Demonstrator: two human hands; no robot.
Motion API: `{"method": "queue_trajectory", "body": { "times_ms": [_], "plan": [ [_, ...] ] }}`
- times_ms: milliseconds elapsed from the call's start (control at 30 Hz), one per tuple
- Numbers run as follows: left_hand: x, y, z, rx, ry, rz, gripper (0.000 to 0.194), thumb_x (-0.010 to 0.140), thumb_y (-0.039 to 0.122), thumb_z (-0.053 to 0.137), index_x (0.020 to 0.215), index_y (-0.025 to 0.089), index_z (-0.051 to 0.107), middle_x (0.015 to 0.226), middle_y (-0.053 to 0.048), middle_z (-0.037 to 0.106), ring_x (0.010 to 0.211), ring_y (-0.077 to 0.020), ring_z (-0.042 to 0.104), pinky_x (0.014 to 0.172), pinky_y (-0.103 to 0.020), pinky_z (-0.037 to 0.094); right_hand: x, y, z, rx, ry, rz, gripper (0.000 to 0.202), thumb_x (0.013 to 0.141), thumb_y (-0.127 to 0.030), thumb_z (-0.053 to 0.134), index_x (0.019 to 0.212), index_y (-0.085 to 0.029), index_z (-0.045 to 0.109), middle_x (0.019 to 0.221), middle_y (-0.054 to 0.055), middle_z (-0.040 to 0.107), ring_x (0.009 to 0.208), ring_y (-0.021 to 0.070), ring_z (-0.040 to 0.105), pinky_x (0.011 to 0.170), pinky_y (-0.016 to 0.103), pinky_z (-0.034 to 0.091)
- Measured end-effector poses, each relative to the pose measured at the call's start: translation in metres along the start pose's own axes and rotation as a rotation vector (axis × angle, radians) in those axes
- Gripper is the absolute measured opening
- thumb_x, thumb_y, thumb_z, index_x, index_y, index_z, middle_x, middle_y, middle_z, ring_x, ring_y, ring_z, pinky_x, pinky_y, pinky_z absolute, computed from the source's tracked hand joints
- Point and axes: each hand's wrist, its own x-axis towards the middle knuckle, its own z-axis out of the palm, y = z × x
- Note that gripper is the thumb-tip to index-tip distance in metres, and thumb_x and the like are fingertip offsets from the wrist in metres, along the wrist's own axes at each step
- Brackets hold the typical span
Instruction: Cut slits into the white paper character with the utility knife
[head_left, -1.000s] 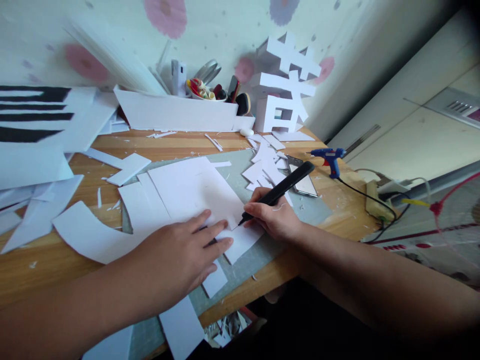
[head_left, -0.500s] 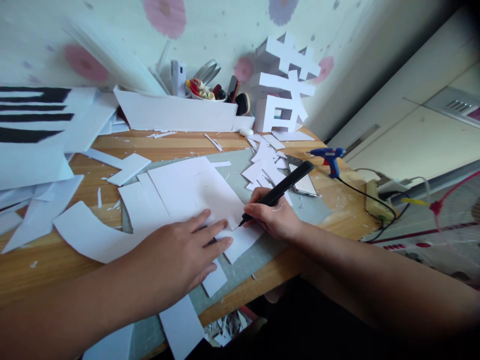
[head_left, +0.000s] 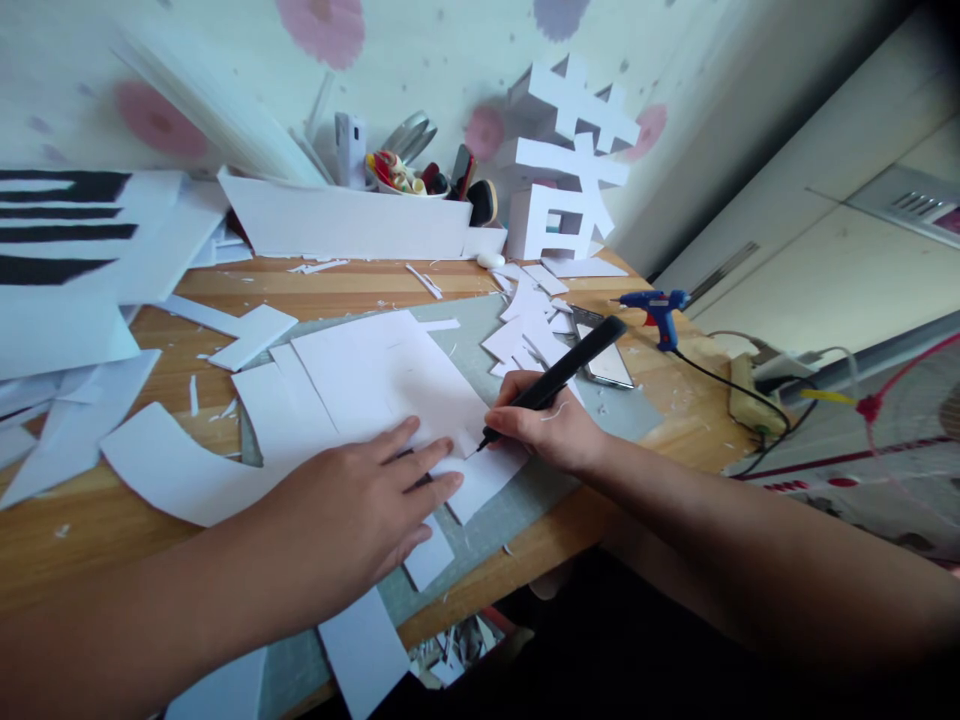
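Viewpoint has shifted slightly; right fingers pinch a black tool, left fingers spread.

View: tipped slightly since a second ago; most things sit a touch higher, many further left in frame.
Black-striped white sheet: slid left.
Long white box: shifted left and up.
White three-dimensional character: nearer the top edge.
Blue glue gun: slightly higher.
Black pen-shaped tool: upper end slightly higher; tip travel too small to tell.
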Motion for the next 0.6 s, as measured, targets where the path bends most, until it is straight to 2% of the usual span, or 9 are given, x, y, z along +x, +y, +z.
{"method": "queue_trajectory", "body": {
  "times_ms": [267,400,600],
  "plan": [
    [0.000,0.001,0.000,0.018,-0.012,0.018,0.027,0.095,0.032,0.066,0.119,0.022,0.073,0.128,-0.005,0.074,0.121,-0.0264,0.067,0.112,-0.038,0.045,0.003,-0.002,-0.005,-0.043,-0.027,-0.043,0.030,0.064,-0.042,0.081,0.063,-0.020,0.060,0.053,-0.002,0.065,0.042,0.0085,0.049,0.042,0.023,0.040],
    [-0.001,0.001,0.000,0.019,-0.041,0.014,0.028,0.099,0.030,0.059,0.122,0.022,0.072,0.130,-0.007,0.073,0.123,-0.0270,0.066,0.112,-0.039,0.044,0.005,-0.002,-0.009,-0.068,-0.006,-0.106,0.029,0.066,-0.042,0.079,0.060,-0.021,0.060,0.047,-0.004,0.059,0.040,0.0074,0.043,0.039,0.022,0.036],
    [-0.003,0.001,0.002,0.030,-0.075,0.015,0.030,0.100,0.032,0.057,0.126,0.022,0.070,0.133,-0.008,0.071,0.126,-0.0276,0.064,0.114,-0.041,0.042,0.007,-0.002,-0.012,-0.052,-0.010,-0.106,0.026,0.066,-0.039,0.078,0.059,-0.021,0.061,0.041,-0.007,0.051,0.037,0.0070,0.039,0.037,0.021,0.034]
  ]
}}
